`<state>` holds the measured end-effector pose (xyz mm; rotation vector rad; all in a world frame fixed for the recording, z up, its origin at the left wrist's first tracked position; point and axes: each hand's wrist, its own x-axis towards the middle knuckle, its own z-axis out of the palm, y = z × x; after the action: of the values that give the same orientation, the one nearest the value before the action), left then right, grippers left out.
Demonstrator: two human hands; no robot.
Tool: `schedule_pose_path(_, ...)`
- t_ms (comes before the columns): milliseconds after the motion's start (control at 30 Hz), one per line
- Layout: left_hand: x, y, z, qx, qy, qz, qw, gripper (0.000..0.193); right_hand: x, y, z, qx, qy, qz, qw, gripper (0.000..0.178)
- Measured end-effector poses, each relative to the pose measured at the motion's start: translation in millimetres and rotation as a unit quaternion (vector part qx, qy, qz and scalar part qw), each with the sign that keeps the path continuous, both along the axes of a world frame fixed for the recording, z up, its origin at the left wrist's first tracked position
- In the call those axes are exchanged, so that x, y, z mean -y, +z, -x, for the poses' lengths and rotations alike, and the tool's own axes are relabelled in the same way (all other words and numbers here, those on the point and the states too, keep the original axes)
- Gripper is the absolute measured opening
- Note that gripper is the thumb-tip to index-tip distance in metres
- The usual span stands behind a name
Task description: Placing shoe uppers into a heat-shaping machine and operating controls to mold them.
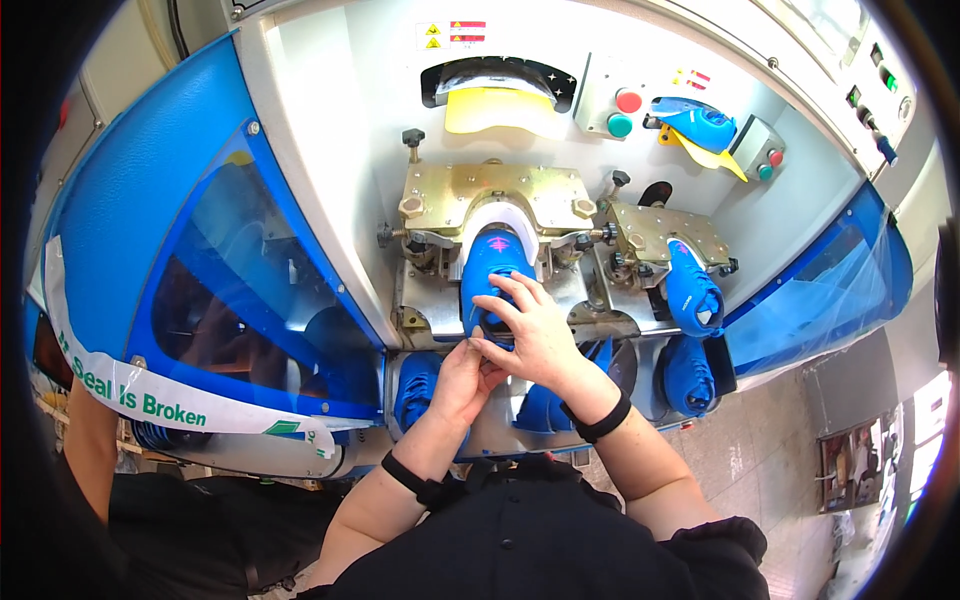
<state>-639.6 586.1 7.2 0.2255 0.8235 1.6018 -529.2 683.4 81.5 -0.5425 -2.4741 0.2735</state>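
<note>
A blue shoe upper (482, 262) with a pink mark on its toe sits toe-first in the curved white pad of a brass-coloured clamp (490, 196), in the left bay of a machine. Across its lacing and opening lie the bent fingers of my right hand (535, 335), with the thumb back near the heel. My left hand (463, 385) is pinched at the heel end, close below the right thumb. Its grip is partly hidden. A black band circles each wrist.
In the right bay another blue shoe upper (692, 290) sits at a smaller clamp (668, 236). More blue uppers (416, 388) rest on the ledge below. Button boxes (612, 97) are on the back wall. A blue windowed side panel (250, 290) bounds the left; another person's arm (90, 450) shows beyond.
</note>
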Motion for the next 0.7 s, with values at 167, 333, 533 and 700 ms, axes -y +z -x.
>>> schedule_pose_path(167, 1, -8, 0, -0.002, 0.005, -0.016, 1.000, 0.026, -3, 2, 0, 0.031, 0.012, 0.003, 0.999, 0.052)
schedule_pose_path(333, 1, -11, -3, -0.034, 0.009, 0.017, 0.999, 0.019, -5, 5, -1, 0.071, 0.005, 0.025, 0.997, 0.053)
schedule_pose_path(533, 4, -17, -5, -0.027, 0.025, 0.030, 0.999, 0.017, -5, -1, -5, 0.072, 0.007, 0.029, 0.997, 0.054)
schedule_pose_path(700, 4, -16, -11, -0.019, 0.053, 0.033, 0.998, 0.026, -7, -2, -9, 0.100, 0.007, 0.009, 0.995, 0.059)
